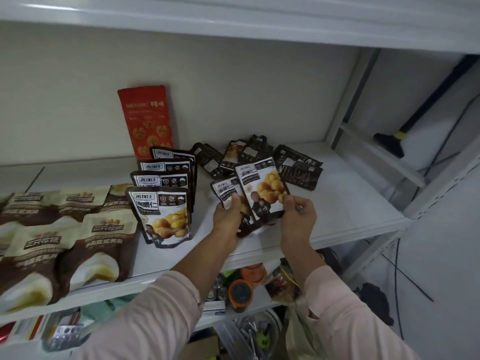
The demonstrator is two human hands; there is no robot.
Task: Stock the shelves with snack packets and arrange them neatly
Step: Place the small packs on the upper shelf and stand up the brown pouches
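On the white shelf [345, 203], my left hand [228, 216] grips the lower part of a black-and-white chestnut packet [226, 189]. My right hand [298, 214] pinches the bottom right corner of a second chestnut packet [262, 185], which overlaps the first and stands tilted. To the left, several matching packets stand upright in a front-to-back row [162, 211]. Behind my hands, several more dark packets lie in a loose pile [249, 154], some face down [298, 167].
Brown-and-cream snack bags [65, 242] fill the shelf's left part. A tall red packet [148, 118] leans on the back wall. The shelf below holds orange lids [240, 291], cans and tools. A shelf post [345, 105] and a black broom [394, 139] are at right.
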